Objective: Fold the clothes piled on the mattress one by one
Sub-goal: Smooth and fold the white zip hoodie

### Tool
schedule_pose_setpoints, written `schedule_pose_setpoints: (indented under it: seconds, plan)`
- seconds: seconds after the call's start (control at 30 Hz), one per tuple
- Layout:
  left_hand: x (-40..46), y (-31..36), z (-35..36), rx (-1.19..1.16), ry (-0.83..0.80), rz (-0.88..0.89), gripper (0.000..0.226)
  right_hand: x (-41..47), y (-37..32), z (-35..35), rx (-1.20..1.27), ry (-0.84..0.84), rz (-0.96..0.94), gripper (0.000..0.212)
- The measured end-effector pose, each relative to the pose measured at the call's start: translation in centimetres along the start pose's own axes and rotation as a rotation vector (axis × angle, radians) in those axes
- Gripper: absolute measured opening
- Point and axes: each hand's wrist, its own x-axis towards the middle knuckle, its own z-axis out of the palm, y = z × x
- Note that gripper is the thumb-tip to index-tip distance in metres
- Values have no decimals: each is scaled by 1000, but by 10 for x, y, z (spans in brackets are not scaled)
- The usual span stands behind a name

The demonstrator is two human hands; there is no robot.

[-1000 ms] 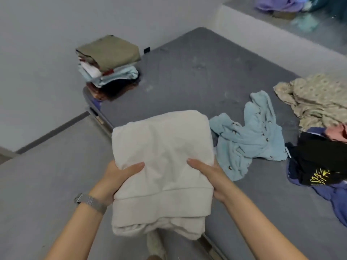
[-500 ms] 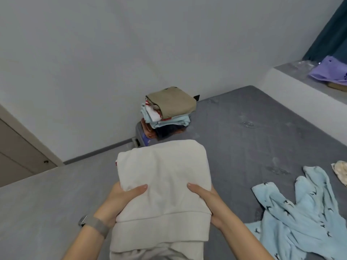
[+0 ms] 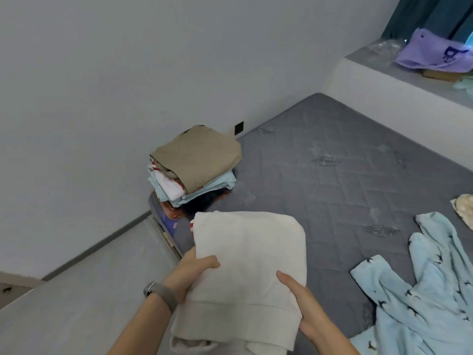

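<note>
Two hands hold a folded cream garment [image 3: 249,265] in the air above the near corner of a grey quilted mattress [image 3: 320,180]. The left hand [image 3: 190,274] grips the garment's left edge, thumb lying across the top of the cloth and the other fingers hidden underneath. A watch with a grey strap [image 3: 160,294] sits on that wrist. The right hand [image 3: 304,307] grips the garment's right lower edge the same way, thumb on top, the remaining fingers curled under the fabric. The garment's loose lower layers hang below both thumbs.

Beyond the fingertips, at the mattress corner against the pale wall, stands a stack of folded clothes [image 3: 194,170]: an olive-tan piece on top, then white, light blue and darker pieces beneath. The cream garment's far edge is close to the base of this stack, though whether they touch cannot be told.

To the right of the right hand, an unfolded light blue garment with small dark bird prints [image 3: 430,285] lies crumpled on the mattress. Further right, at the frame's edge, a scrap of cream patterned cloth [image 3: 463,207] shows. On a raised ledge [image 3: 371,73] far beyond the fingers lies a purple cloth [image 3: 435,53] before dark teal curtains [image 3: 422,14].
</note>
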Motion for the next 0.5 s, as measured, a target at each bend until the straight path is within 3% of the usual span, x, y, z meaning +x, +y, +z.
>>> schedule_pose_setpoints:
  seconds: [0.17,0.27,0.33,0.5]
  plan:
    - [147,31,-13,234,-132,-91,68,102,10,-5,194,176,-5,77]
    - [238,32,-16,362,-199,-106,27,173,27,-4,329,306,-49,69]
    - [293,29,-23,433,-234,-108,17,217,37,-3,375,347,-72,65]
    - [397,11,-48,619,-232,-32,50,317,57,0,429,393,-91,69]
